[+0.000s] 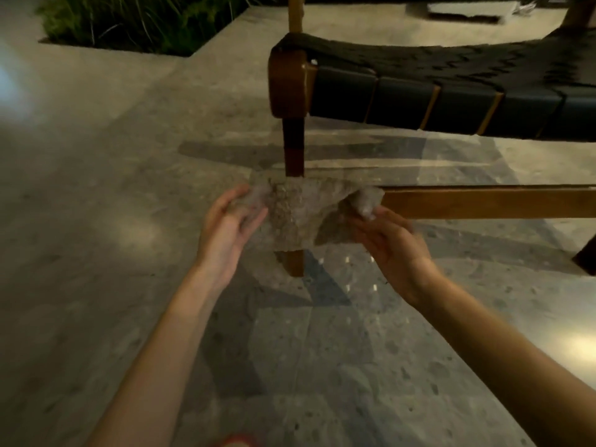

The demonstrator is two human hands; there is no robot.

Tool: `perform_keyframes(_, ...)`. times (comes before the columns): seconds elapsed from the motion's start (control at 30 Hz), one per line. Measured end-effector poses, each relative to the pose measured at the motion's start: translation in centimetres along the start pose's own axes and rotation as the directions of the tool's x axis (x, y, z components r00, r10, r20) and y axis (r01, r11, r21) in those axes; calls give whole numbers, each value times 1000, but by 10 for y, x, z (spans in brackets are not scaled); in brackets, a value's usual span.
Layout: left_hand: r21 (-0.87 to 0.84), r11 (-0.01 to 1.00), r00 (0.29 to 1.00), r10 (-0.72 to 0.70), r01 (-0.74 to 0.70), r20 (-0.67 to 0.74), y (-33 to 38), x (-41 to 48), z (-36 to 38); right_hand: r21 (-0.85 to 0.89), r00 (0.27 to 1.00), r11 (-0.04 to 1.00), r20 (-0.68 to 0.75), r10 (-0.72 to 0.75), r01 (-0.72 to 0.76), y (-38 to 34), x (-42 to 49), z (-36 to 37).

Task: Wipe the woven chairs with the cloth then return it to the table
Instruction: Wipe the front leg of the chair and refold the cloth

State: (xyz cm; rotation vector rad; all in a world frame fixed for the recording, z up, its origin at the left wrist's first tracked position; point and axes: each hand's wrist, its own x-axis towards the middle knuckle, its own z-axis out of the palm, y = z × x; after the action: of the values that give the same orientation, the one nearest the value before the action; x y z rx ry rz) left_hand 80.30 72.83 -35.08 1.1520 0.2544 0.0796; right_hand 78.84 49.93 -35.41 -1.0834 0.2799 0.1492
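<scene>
Far to the upper left of the chair leg (293, 150), a cut-out bed in the floor holds long, thin blades of grass (129, 17). The floor (96, 221) is smooth, polished stone in pale grey, speckled with darker chips and laid in large slabs. It shows soft glare patches to the leg's left and far right.

Just left of the leg and low down, the left hand (225, 221) has its thumb up and its fingers curled around the left end of the cloth (296, 214). The cloth is a thin, beige-grey rag with a nubbly, crumpled texture. It is stretched sideways between the two hands and crosses the front of the leg's lower part, so the wood shows above and below it. Blur hides whether the cloth presses against the leg.

The leg is a straight, square-edged post of glossy brown wood. It rises to a rounded wooden corner block on the woven chair (451, 69).

Just right of the leg, the right hand (390, 243) grips the cloth's bunched right end, and a wad pokes out above its fingers. From behind that hand, a flat, lighter wooden rail (483, 201) runs off to the right.

Up and right of the leg, the seat sags in a shallow curve. It is woven from broad black straps (406, 98) in a zigzag pattern, and the straps wrap smoothly over the front bar with tan gaps between them.
</scene>
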Motion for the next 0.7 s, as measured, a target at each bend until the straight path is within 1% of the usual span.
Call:
perform_keyframes(0.03,57,997,998,45,-48,55,-2,3,1,-118,998,991,-6,-64,63,3,2,5)
perform_keyframes(0.07,120,987,988,94,-109,121,-4,6,2,-247,989,958,27,-146,148,6,5,11)
perform_keyframes(0.13,198,960,961,152,-200,233,-8,12,9,-427,945,844,182,-272,325,10,11,21)
perform_keyframes(0.17,222,951,955,159,-217,252,-10,15,14,-490,921,781,247,-302,388,11,14,27)
perform_keyframes(0.23,268,933,959,181,-238,220,-13,25,25,-591,871,640,337,-357,491,14,22,37)
perform_keyframes(0.3,354,893,957,224,-278,186,-19,34,31,-672,812,469,387,-437,573,21,32,47)
perform_keyframes(0.33,404,863,952,249,-302,180,-22,36,32,-708,796,402,389,-463,580,25,37,51)
perform_keyframes(0.37,432,842,946,274,-322,172,-25,37,33,-745,811,374,376,-449,553,27,40,56)
perform_keyframes(0.4,433,837,942,299,-335,152,-29,38,33,-770,844,387,355,-402,508,27,43,61)
perform_keyframes(0.47,383,867,947,310,-320,90,-34,37,33,-833,878,320,351,-326,452,27,51,64)
perform_keyframes(0.5,359,882,952,293,-304,86,-36,37,33,-872,886,241,349,-307,427,26,55,63)
perform_keyframes(0.57,379,868,947,276,-320,167,-37,38,32,-905,880,98,371,-296,414,24,57,63)
perform_keyframes(0.6,407,843,933,282,-352,223,-36,40,31,-900,869,68,392,-302,430,24,57,64)
perform_keyframes(0.63,428,817,917,294,-387,269,-34,41,31,-886,857,84,412,-309,456,23,56,64)
perform_keyframes(0.67,439,796,903,311,-417,295,-30,42,32,-865,853,150,418,-314,479,20,54,65)
perform_keyframes(0.7,439,783,893,331,-441,305,-26,44,34,-837,856,244,409,-317,490,17,52,67)
